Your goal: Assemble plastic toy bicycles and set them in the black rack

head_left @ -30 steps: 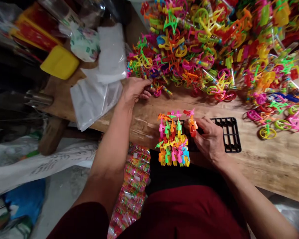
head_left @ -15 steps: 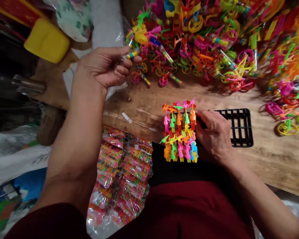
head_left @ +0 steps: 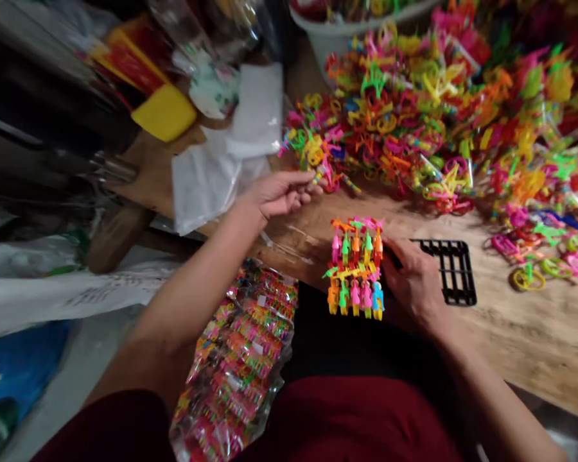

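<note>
My left hand (head_left: 286, 194) is closed in a pinch at the pile's near left edge, with a small clear tube of coloured beads (head_left: 318, 176) between thumb and fingers. Whether a toy bicycle hangs from that tube is hard to see. My right hand (head_left: 414, 274) grips a black plastic rack (head_left: 455, 269) around its middle, over the table's front edge. Two rows of small bright toy bicycles (head_left: 355, 268) fill the rack's left end. Behind both hands lies a large heap of similar toys (head_left: 395, 122), some with bead-filled tubes.
Clear plastic bags (head_left: 207, 186) lie left of the heap on the wooden table (head_left: 525, 340). A yellow container (head_left: 164, 112) and a pale tub (head_left: 325, 42) stand farther back. Below the table's edge hangs a bag of packed toys (head_left: 243, 359).
The view has shifted, showing more of the table's left and back. My left hand keeps its pinch by the heap and appears lower and farther right. My right hand still grips the rack.
</note>
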Action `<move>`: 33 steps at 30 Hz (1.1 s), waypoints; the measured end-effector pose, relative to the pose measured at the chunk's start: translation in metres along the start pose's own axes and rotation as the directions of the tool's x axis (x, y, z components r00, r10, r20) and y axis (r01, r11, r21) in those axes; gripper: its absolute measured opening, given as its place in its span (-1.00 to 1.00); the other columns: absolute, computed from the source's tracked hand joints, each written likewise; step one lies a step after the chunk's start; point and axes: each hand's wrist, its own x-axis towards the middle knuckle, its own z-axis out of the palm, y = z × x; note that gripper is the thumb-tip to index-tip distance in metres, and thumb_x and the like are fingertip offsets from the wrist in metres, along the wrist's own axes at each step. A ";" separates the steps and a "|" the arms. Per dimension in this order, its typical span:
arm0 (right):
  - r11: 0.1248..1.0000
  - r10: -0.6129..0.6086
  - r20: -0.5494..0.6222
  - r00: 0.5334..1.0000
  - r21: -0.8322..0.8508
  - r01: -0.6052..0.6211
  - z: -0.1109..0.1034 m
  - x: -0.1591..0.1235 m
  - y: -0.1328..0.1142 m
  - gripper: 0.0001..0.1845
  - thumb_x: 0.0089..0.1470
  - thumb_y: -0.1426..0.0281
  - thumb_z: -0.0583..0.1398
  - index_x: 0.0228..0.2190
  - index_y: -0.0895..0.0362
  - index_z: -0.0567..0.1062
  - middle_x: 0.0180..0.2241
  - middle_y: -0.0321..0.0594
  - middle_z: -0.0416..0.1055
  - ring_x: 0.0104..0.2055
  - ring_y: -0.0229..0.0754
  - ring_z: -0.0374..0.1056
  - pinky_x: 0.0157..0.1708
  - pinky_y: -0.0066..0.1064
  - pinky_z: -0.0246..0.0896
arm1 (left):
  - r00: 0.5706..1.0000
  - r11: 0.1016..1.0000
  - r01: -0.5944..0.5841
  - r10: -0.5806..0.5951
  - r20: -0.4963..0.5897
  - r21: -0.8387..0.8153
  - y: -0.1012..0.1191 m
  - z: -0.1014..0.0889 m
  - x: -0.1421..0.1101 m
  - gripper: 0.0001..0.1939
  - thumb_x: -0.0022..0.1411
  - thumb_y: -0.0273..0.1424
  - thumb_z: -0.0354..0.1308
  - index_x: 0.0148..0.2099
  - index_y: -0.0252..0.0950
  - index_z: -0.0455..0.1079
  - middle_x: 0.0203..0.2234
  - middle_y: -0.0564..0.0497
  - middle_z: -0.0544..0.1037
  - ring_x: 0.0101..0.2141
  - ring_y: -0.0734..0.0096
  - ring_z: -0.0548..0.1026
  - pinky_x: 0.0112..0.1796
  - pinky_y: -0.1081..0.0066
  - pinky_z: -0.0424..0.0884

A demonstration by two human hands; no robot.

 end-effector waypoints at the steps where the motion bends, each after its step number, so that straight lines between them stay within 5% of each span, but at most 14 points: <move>1: 1.000 0.000 -0.001 1.000 0.014 0.000 -0.007 -0.001 0.001 -0.72 0.27 0.39 0.14 -0.04 0.09 0.57 -0.21 -0.16 0.65 -0.24 -0.09 0.56 -0.24 -0.30 0.44 | 1.000 0.999 0.011 -0.010 0.013 -0.030 -0.003 -0.002 -0.004 -0.75 0.40 -0.49 0.14 -0.36 -0.35 0.52 -0.53 -0.04 0.55 -0.63 0.67 0.34 -0.66 0.69 0.21; 5: 0.999 -0.045 -0.142 0.989 -0.025 0.042 -0.034 0.008 0.007 -0.78 0.28 0.37 0.20 -0.08 0.06 0.59 -0.20 -0.19 0.66 -0.24 -0.11 0.61 -0.23 -0.33 0.47 | 0.989 0.992 0.073 -0.058 0.138 -0.102 -0.011 -0.012 -0.023 -0.75 0.42 -0.45 0.11 -0.29 -0.37 0.56 -0.60 0.00 0.50 -0.69 0.66 0.33 -0.71 0.68 0.21; 8: 0.996 -0.084 -0.189 0.978 -0.034 0.080 -0.046 0.037 -0.003 -0.81 0.29 0.32 0.21 -0.14 0.06 0.62 -0.25 -0.21 0.66 -0.30 -0.15 0.59 -0.25 -0.36 0.46 | 0.980 0.993 -0.010 0.033 0.195 -0.118 -0.015 -0.015 -0.034 -0.76 0.44 -0.41 0.09 -0.16 -0.39 0.58 -0.57 0.03 0.52 -0.68 0.61 0.39 -0.71 0.62 0.28; 11: 0.993 -0.064 -0.135 0.989 0.085 0.076 -0.043 0.075 -0.030 -0.80 0.29 0.27 0.22 -0.20 0.05 0.64 -0.32 -0.24 0.64 -0.39 -0.21 0.53 -0.36 -0.41 0.40 | 0.954 0.985 -0.120 0.150 0.259 -0.127 -0.018 -0.009 -0.038 -0.78 0.37 -0.33 0.23 -0.09 -0.38 0.58 -0.51 0.05 0.56 -0.66 0.58 0.43 -0.68 0.56 0.37; 17: 0.914 0.073 0.024 0.997 0.398 -0.076 -0.015 0.121 -0.069 -0.65 0.26 0.11 0.22 -0.38 0.09 0.64 -0.37 -0.20 0.54 -0.34 -0.20 0.42 -0.36 -0.39 0.28 | 0.861 0.918 -0.364 0.396 0.319 -0.157 -0.019 0.024 -0.035 -0.46 -0.01 -0.05 0.52 -0.17 -0.41 0.59 -0.49 0.02 0.58 -0.64 0.58 0.46 -0.60 0.54 0.46; 22: 0.706 0.285 0.114 0.952 0.647 -0.289 -0.018 0.117 -0.063 -0.60 0.12 0.02 0.30 -0.30 0.11 0.62 -0.34 -0.19 0.57 -0.30 -0.16 0.44 -0.24 -0.33 0.35 | 0.823 0.876 -0.481 0.468 0.321 -0.044 -0.014 0.050 -0.037 -0.40 0.01 0.05 0.47 -0.21 -0.44 0.62 -0.33 -0.14 0.66 -0.57 0.48 0.57 -0.54 0.52 0.52; 25: 0.666 0.321 0.114 0.940 0.678 -0.310 -0.033 0.110 -0.059 -0.62 0.08 0.05 0.34 -0.27 0.11 0.60 -0.28 -0.16 0.61 -0.26 -0.14 0.49 -0.19 -0.30 0.39 | 0.807 0.869 -0.495 0.461 0.369 -0.002 -0.014 0.062 -0.041 -0.39 0.03 0.06 0.45 -0.15 -0.41 0.64 -0.20 -0.20 0.67 -0.49 0.39 0.63 -0.53 0.51 0.54; 30: 0.892 0.257 -0.204 0.945 0.426 -0.151 -0.064 0.074 -0.043 -0.77 0.19 0.19 0.28 -0.24 0.10 0.57 -0.40 -0.27 0.53 -0.41 -0.28 0.37 -0.36 -0.41 0.30 | 0.785 0.801 -0.592 0.549 0.285 0.088 -0.021 0.067 -0.045 -0.48 0.13 0.00 0.39 -0.08 -0.35 0.66 -0.13 -0.21 0.69 -0.45 0.43 0.63 -0.51 0.54 0.53; 33: 0.934 0.289 -0.260 0.922 0.290 -0.211 -0.074 0.040 -0.027 -0.82 0.12 0.25 0.34 -0.29 0.09 0.62 -0.50 -0.34 0.47 -0.51 -0.32 0.26 -0.46 -0.43 0.21 | 0.796 0.818 -0.574 0.546 0.260 0.041 -0.025 0.069 -0.054 -0.59 0.10 -0.08 0.45 -0.17 -0.33 0.68 -0.28 -0.13 0.71 -0.46 0.48 0.62 -0.41 0.54 0.56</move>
